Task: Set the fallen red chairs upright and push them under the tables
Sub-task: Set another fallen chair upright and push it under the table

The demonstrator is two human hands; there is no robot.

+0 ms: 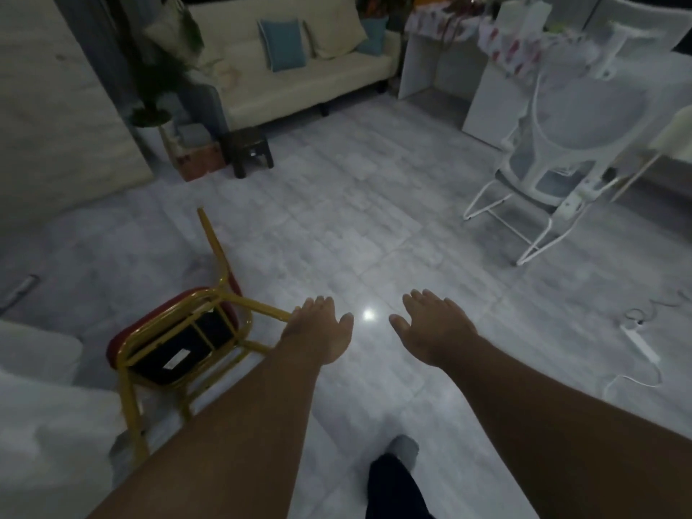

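Red chair (179,342) lies tipped over on the floor (374,219) at the lower left of the frame, its yellow legs sticking out and the seat's black underside facing up. The left hand (318,331) hovers at the tip of one leg, fingers spread and holding nothing; whether it touches the leg is unclear. The right hand (430,327), also wide and empty, is over bare floor. By this view, lifting the chair and pushing it under the cloth-covered table (486,31) at upper right remain undone.
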